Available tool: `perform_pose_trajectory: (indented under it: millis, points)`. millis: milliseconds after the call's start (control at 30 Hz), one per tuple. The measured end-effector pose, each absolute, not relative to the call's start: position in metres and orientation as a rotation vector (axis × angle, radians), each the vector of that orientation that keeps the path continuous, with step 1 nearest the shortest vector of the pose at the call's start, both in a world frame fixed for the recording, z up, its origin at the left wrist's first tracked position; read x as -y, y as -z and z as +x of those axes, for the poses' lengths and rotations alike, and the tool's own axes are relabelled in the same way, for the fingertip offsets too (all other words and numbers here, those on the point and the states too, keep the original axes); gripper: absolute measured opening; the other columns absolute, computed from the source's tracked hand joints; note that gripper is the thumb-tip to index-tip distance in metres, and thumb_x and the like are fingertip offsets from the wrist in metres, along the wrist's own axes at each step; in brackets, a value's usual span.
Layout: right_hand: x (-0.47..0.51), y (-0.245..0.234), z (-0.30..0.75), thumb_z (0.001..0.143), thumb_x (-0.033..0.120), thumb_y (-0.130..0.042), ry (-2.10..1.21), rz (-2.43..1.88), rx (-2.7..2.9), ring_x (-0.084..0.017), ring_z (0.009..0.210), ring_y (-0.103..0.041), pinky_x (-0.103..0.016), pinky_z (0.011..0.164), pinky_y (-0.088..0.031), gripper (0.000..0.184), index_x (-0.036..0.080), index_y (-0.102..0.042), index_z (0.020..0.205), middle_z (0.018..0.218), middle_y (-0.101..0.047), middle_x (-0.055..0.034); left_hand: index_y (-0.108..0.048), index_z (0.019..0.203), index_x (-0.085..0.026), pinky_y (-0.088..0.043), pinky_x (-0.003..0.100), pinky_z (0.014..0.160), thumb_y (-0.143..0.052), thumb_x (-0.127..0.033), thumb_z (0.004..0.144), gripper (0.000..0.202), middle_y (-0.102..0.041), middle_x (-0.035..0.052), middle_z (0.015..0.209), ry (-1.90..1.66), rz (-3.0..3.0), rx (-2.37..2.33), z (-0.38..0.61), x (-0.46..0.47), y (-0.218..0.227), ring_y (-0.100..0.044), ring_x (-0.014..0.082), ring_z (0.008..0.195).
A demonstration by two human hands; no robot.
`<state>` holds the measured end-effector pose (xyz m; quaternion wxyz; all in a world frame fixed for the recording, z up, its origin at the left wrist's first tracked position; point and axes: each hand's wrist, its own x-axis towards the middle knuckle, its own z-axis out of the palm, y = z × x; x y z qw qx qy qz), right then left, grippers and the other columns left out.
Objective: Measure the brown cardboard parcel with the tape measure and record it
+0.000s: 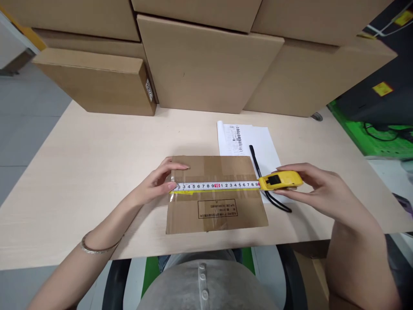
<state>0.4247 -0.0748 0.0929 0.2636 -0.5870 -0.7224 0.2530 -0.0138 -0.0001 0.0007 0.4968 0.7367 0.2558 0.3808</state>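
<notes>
A small brown cardboard box (187,213) lies on the table in front of me, with clear tape and a printed black frame on its top. Across it stretches the white blade of a yellow tape measure (280,180). My right hand (318,185) grips the tape measure's case just past the box's right edge. At the left edge, my left hand (161,178) pinches the blade's end against the box with the thumb, fingers lying over the corner. The blade's very tip is hidden under that thumb. A black wrist strap (280,202) hangs from the case onto the table.
White printed papers (241,137) lie behind the box, partly under it and the strap. Large cardboard boxes (206,69) stand stacked along the table's back edge, with a flatter box (112,90) at the left. A green surface (358,133) with black cables is at the right.
</notes>
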Motion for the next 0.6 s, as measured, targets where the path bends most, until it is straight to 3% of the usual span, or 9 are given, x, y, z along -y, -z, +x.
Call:
perform_pose_trajectory:
  millis: [200,333,400,467,600]
  points:
    - [0.065,-0.130,0.409,0.091,0.053,-0.076,-0.595,-1.595,2.191,-0.028,0.088,-0.077,-0.039,0.076,-0.062,0.031,0.035,-0.075,0.116,0.106,-0.081,-0.0025,-0.070,0.139,-0.038,-0.053,0.045,0.091,-0.066,-0.049,0.098,0.042,-0.068,0.0099,0.116,-0.918,1.774,-0.640,-0.015,0.001,-0.004,-0.061,0.0295,0.107]
    - [0.046,-0.136,0.361,0.093,0.042,-0.078,-0.527,-1.320,2.355,-0.027,0.100,-0.077,-0.039,0.089,-0.061,0.047,0.028,-0.069,0.137,0.120,-0.080,-0.0060,-0.070,0.140,-0.037,-0.051,0.053,0.104,-0.065,-0.053,0.098,0.046,-0.069,0.0109,0.119,-0.892,1.760,-0.676,-0.019,0.001,0.002,-0.061,0.0325,0.113]
    - [0.036,-0.130,0.328,0.093,0.030,-0.077,-0.633,-1.192,2.427,-0.026,0.112,-0.075,-0.038,0.094,-0.060,0.049,0.024,-0.066,0.141,0.129,-0.077,-0.0084,-0.069,0.142,-0.038,-0.041,0.061,0.119,-0.064,-0.053,0.098,0.046,-0.070,0.0108,0.128,-0.883,1.757,-0.701,-0.022,0.002,0.007,-0.059,0.0358,0.126]
    - [0.029,-0.122,0.296,0.093,0.025,-0.077,-0.758,-1.073,2.470,-0.024,0.109,-0.074,-0.036,0.090,-0.060,0.038,0.022,-0.069,0.129,0.123,-0.077,-0.0092,-0.068,0.144,-0.039,-0.024,0.064,0.130,-0.063,-0.053,0.099,0.048,-0.068,0.0093,0.141,-0.873,1.735,-0.725,-0.023,0.003,0.010,-0.049,0.0384,0.144]
    - [0.029,-0.115,0.257,0.098,0.024,-0.072,-0.921,-0.942,2.424,-0.023,0.106,-0.073,-0.037,0.090,-0.059,0.025,0.019,-0.065,0.121,0.118,-0.076,-0.0102,-0.059,0.153,-0.039,-0.013,0.062,0.136,-0.055,-0.059,0.100,0.057,-0.049,0.0040,0.167,-0.864,1.662,-0.707,-0.020,0.009,0.006,-0.029,0.0382,0.162]
